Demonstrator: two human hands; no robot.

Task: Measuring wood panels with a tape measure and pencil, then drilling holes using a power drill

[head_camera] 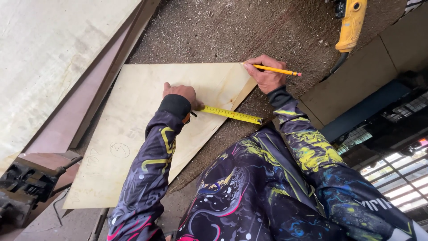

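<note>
Head view looks down over your patterned sleeves to a pale plywood sheet (133,129) lying flat on the sawdust-covered floor (249,31). Your left hand (180,94) is stretched forward, knuckles up, pressing down on the sheet near its right edge; its grip is closed around the case end of a yellow tape measure (229,114), whose blade runs from under the hand back toward you, past the sheet's slanted edge and onto the floor. Your right hand (266,73) is bent at the wrist at the sheet's far right corner, fingers pinched tight on a yellow pencil (277,70); the pencil's tip is hidden beside the fingers at the corner, and its pink eraser end points away to the right.

Around the sheet: larger boards (53,58) lean along the left side, a dark metal tool (22,183) sits at the lower left, and a yellow power tool (351,22) with a black cord lies on the floor beyond your right hand, well apart from the sheet. Nothing lies across the sheet between your two hands.
</note>
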